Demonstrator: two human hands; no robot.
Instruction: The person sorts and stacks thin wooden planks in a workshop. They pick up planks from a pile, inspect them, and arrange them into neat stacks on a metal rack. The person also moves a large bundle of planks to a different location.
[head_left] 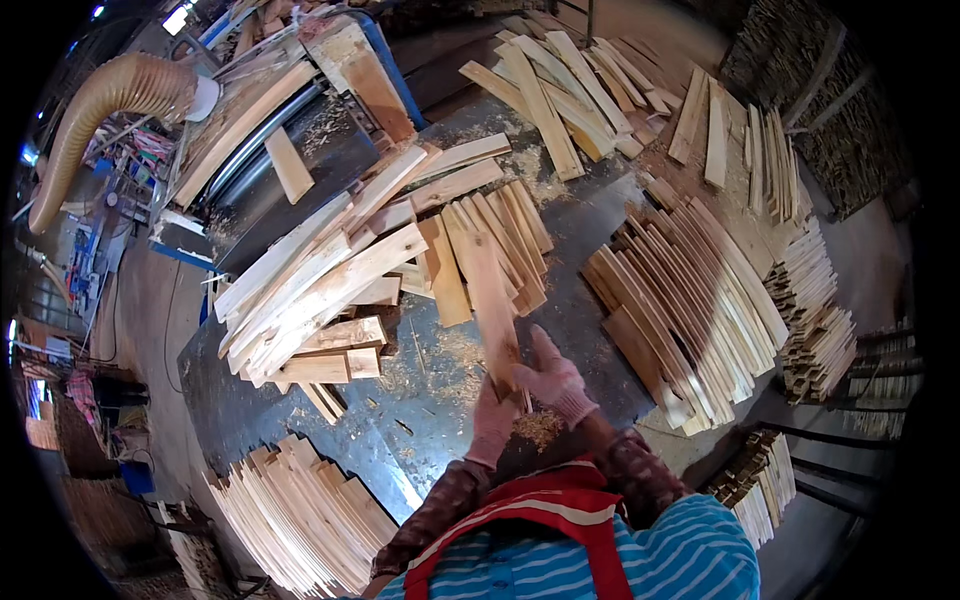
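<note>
Wooden board [495, 312] in gloved left hand [492, 426]

Past the counter's [405, 435] far left corner there's a machine with shiny metal rollers [256, 146], and a fat ribbed tan hose [135, 78] curves over beside it, ending in a white collar [203, 100]. Way off left of the counter, some blue bin-looking thing [137, 477]. Right of the counter, a chunky pile of slats [818, 350], plus a dark mass of stacked sticks [780, 70] beyond its far right.
</note>
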